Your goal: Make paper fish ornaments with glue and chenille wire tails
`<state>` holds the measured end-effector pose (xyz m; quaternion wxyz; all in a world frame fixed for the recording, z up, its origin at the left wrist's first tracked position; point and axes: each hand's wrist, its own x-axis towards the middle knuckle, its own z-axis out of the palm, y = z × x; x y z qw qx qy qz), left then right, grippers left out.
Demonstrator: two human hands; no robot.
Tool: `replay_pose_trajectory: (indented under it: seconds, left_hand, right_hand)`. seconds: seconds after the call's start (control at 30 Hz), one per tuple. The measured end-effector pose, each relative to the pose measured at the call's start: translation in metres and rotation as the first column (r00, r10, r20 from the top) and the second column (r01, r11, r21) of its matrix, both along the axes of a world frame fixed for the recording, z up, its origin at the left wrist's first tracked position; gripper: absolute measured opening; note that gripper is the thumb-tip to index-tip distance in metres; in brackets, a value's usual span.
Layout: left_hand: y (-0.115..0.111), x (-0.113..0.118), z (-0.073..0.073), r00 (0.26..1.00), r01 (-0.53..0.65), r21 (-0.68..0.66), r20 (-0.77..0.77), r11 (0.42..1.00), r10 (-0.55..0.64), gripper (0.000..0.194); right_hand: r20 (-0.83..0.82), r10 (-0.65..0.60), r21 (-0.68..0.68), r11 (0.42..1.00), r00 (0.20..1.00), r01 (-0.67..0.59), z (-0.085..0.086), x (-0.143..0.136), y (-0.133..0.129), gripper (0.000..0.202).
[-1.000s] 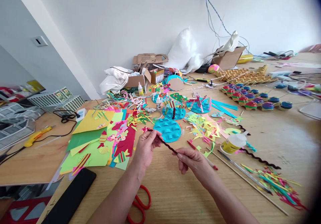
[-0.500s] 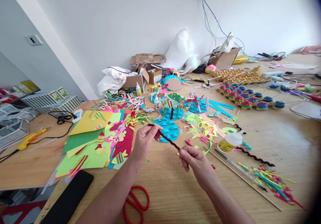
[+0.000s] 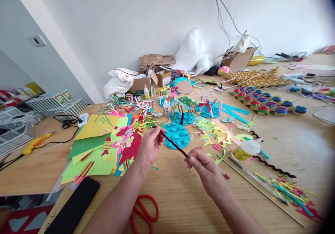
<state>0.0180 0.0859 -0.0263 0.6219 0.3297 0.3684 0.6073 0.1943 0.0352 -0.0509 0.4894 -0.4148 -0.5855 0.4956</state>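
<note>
A dark brown pipe cleaner (image 3: 175,145) stretches between my two hands above the table. My left hand (image 3: 151,144) pinches its upper left end. The lower right end is gripped between thumb and fingers of my right hand (image 3: 202,166). Just behind it lies a round blue wavy base (image 3: 179,136). Farther back, a blue base (image 3: 187,117) carries striped paper fish and a dark upright stem. Another brown pipe cleaner (image 3: 277,167) rests on the table at the right. Red-handled scissors (image 3: 145,211) lie near my left forearm.
Coloured paper sheets (image 3: 89,150) and paper fish spread at the left, beside a black case (image 3: 74,206). A glue bottle (image 3: 246,151), a thin wooden stick (image 3: 267,192) and paper scraps (image 3: 293,195) lie at the right. A yellow glue gun (image 3: 36,143) sits far left.
The pipe cleaner looks straighter and more taut between my hands. My left hand has shifted slightly left and my right hand slightly right. The view has turned a little.
</note>
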Motion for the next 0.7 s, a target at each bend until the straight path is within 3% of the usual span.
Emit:
replay_pose_trajectory:
  seconds: [0.07,0.2,0.27,0.33,0.43,0.5,0.6,0.7]
  left_hand:
    - [-0.001,-0.001,0.0,0.999,-0.01,0.032,-0.041,0.999,0.011,0.022]
    - [-0.004,-0.003,0.009,0.959,-0.004,0.167,-0.277,0.986,0.051,0.025]
    - [-0.006,-0.002,0.014,0.929,-0.011,0.219,-0.359,0.976,0.091,0.027]
    - [-0.007,0.0,0.017,0.899,-0.007,0.252,-0.421,0.968,0.117,0.028]
    - [-0.011,0.007,0.018,0.87,0.037,0.267,-0.482,0.963,0.1,0.027]
    - [-0.014,0.013,0.018,0.853,0.083,0.274,-0.516,0.958,0.074,0.026]
    - [-0.017,0.017,0.018,0.83,0.128,0.321,-0.552,0.938,0.076,0.024]
    - [-0.018,0.013,0.02,0.838,0.117,0.355,-0.536,0.927,0.1,0.019]
  right_hand:
    - [0.049,0.018,-0.028,0.999,0.999,-0.017,0.0,-0.001,0.0,0.037]
    - [0.119,0.132,-0.124,0.985,0.984,-0.118,-0.007,0.007,0.007,0.038]
    - [0.2,0.117,-0.11,0.989,0.973,-0.096,-0.007,0.014,0.012,0.038]
    - [0.315,-0.017,0.0,1.0,0.949,0.018,-0.002,0.018,0.016,0.034]
    - [0.383,-0.228,0.241,0.96,0.895,0.141,0.015,0.013,0.019,0.025]
    - [0.365,-0.21,0.302,0.948,0.907,0.098,0.025,0.0,0.02,0.021]
    - [0.274,-0.058,0.197,0.98,0.96,0.003,0.029,-0.02,0.023,0.014]
    - [0.107,0.016,0.036,0.999,0.994,-0.02,0.025,-0.029,0.026,0.021]
